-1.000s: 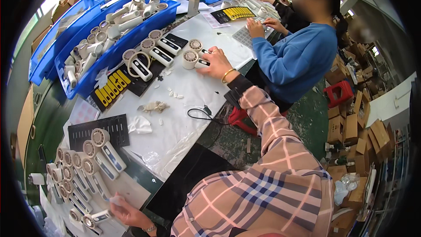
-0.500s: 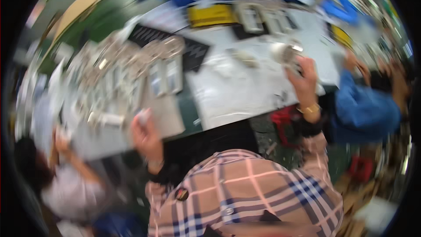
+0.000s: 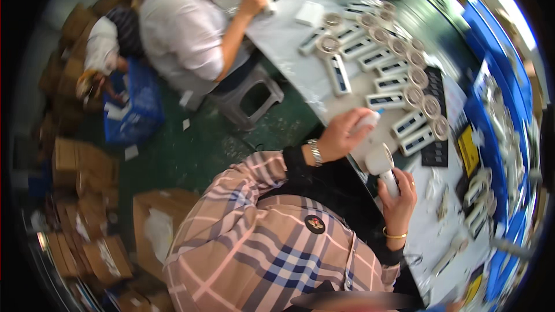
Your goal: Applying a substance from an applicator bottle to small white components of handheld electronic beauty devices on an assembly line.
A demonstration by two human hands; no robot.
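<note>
The left hand (image 3: 345,134) is wrapped around a small white bottle (image 3: 365,122), its blue tip (image 3: 380,111) toward two o'clock. At five o'clock from the bottle, apart, a handheld fan (image 3: 378,160) points its head toward eleven, handle clasped in the right hand (image 3: 400,199). Steady handling probably calls for a light squeeze on the bottle and fingers clear of the head.

Right hand (image 3: 402,201), initially far from the left hand (image 3: 342,134), now holds a white handheld fan (image 3: 378,160) near it.
</note>
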